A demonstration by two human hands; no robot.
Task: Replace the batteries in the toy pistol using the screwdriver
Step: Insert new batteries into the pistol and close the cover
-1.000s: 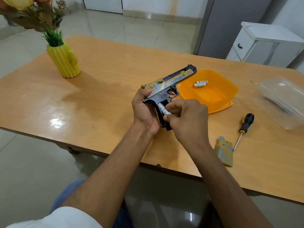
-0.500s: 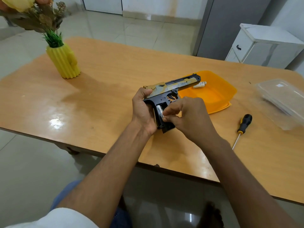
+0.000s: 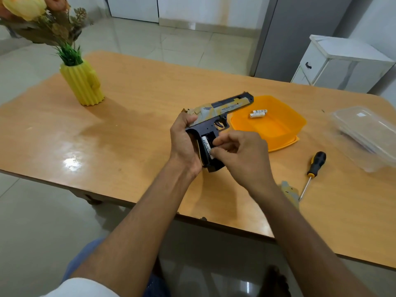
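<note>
A black and gold toy pistol [image 3: 222, 108] is held above the wooden table [image 3: 132, 133], barrel pointing right. My left hand [image 3: 184, 144] grips the back of its open handle. A white battery [image 3: 206, 146] lies in the handle's compartment. My right hand [image 3: 242, 155] pinches that battery's lower end with thumb and fingertips. The black and yellow screwdriver [image 3: 315, 166] lies on the table to the right. The gold battery cover [image 3: 290, 192] lies beside its tip, partly hidden by my right forearm. More white batteries [image 3: 258, 113] sit in an orange tub [image 3: 285, 127].
A yellow cactus-shaped vase [image 3: 82, 84] with flowers stands at the far left of the table. A clear plastic lidded box [image 3: 366, 133] sits at the right edge. A white cabinet [image 3: 342, 61] stands behind the table. The near table edge runs below my forearms.
The battery has gone from tilted at the handle opening to lying in the compartment. My right hand's fingers have shifted down to its lower end. The pistol has levelled slightly.
</note>
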